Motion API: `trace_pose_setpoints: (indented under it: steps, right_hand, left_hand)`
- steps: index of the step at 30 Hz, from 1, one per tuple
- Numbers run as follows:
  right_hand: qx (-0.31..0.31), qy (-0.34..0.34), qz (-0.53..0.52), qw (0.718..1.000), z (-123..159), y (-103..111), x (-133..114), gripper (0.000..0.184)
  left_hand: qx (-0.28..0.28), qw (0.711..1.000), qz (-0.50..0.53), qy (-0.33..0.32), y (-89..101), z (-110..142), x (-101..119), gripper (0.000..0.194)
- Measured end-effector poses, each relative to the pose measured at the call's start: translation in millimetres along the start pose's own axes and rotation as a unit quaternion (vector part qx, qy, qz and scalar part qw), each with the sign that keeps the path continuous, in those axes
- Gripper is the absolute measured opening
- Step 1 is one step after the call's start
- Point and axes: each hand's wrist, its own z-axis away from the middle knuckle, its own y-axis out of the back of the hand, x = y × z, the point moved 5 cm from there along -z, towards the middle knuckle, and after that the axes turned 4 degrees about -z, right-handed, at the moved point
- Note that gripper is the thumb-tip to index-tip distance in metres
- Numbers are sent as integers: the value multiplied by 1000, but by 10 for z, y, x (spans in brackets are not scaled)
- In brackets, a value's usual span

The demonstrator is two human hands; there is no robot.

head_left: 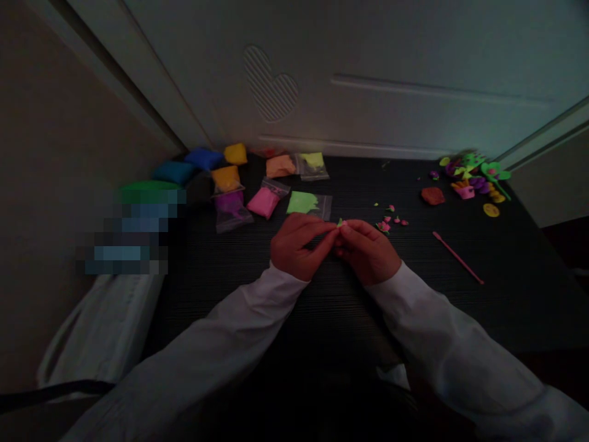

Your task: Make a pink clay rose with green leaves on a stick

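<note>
Both hands meet over the dark table, fingertips pinched together. Between them is a tiny pink and green clay flower bud [341,223]. My right hand [372,248] pinches its pink part between thumb and fingers. My left hand [299,244] is closed too, thumb and forefinger at the bud's left side by the green tip; its grip is partly hidden. Just right of my right hand lie several small pink and green clay pieces [383,227]. Behind my left hand sits a bag of light green clay [301,202], with a bag of pink clay [264,201] beside it.
More bags of coloured clay, such as a purple one [230,205] and a blue one [204,158], line the back left of the table [221,294]. A pink modelling stick [458,258] lies at right. Behind it are a brown lump [432,196] and colourful clay flowers [478,178].
</note>
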Motion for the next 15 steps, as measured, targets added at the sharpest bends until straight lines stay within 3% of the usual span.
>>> trace_pose_setpoints:
  steps: [15]
  right_hand:
    - [0, 4, 5, 1000, 9, 11, -35, 14]
  left_hand:
    - [-40, 990, 87, 105, -52, -20, -100, 9]
